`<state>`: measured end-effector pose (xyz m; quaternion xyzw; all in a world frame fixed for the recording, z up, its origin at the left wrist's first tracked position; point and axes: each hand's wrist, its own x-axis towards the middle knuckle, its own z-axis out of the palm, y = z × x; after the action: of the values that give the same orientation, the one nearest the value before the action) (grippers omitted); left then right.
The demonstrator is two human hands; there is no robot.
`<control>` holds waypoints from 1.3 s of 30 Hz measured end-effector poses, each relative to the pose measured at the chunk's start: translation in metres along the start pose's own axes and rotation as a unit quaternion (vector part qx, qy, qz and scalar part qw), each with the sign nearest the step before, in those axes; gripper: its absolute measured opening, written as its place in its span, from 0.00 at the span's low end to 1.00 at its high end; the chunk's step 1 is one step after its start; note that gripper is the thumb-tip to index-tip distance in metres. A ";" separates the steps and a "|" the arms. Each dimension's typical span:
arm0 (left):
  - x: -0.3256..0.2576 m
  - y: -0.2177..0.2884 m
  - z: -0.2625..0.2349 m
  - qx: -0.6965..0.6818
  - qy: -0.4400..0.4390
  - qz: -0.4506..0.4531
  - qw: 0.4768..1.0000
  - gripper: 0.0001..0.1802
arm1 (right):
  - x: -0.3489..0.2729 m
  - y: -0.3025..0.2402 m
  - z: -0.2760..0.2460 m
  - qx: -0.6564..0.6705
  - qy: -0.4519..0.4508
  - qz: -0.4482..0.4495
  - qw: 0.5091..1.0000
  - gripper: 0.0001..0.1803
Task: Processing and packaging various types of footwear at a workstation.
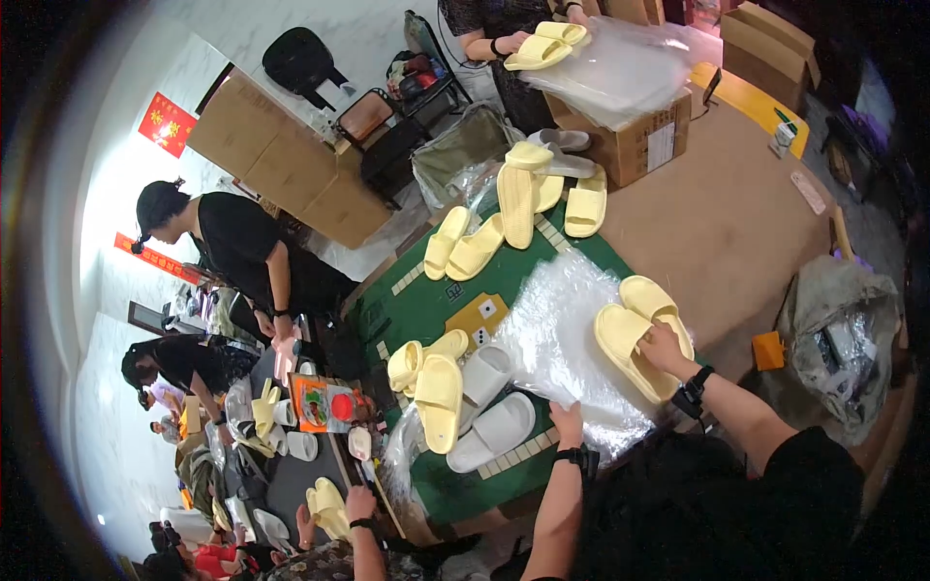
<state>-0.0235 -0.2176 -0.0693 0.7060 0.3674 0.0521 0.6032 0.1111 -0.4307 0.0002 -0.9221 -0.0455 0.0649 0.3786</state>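
My right hand (666, 351) grips a pair of pale yellow slippers (620, 339), its fingers in the foot opening of the nearer one. The pair is held over the right side of a stack of see-through plastic bags (557, 315). At the near edge of that stack, my left hand (567, 424) is closed on a plastic bag, with the fingertips partly hidden. Left of it, on the green table (431, 489), lie grey slippers (496, 431) and yellow slippers (439, 392). More yellow slippers (475, 247) lie at the far side.
Brown cardboard (727, 252) covers the right part of the table. Across it, a person holds yellow slippers (541, 48) and plastic bags (620, 73) above a carton (635, 145). A sack (838, 339) of plastic stands at right. Several people work at a dark table (320, 445) to the left.
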 end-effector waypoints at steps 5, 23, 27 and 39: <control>-0.003 0.012 -0.005 -0.073 -0.065 0.026 0.995 0.29 | -0.004 0.011 -0.004 -0.004 0.018 -0.029 0.999 0.17; 0.030 -0.013 -0.048 -0.301 -0.131 -0.027 0.944 0.12 | -0.013 -0.016 -0.035 0.068 0.062 -0.027 0.995 0.19; 0.014 0.008 -0.045 -0.341 -0.078 -0.055 0.935 0.12 | -0.018 -0.007 -0.044 0.104 0.089 -0.028 0.990 0.18; 0.000 0.024 -0.018 0.054 0.153 -0.065 0.985 0.32 | -0.028 0.002 -0.087 0.142 0.088 0.001 0.986 0.18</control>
<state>-0.0224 -0.2030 -0.0433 0.6958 0.5026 0.1002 0.5032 0.0974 -0.4963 0.0624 -0.8610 -0.0012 -0.0101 0.5086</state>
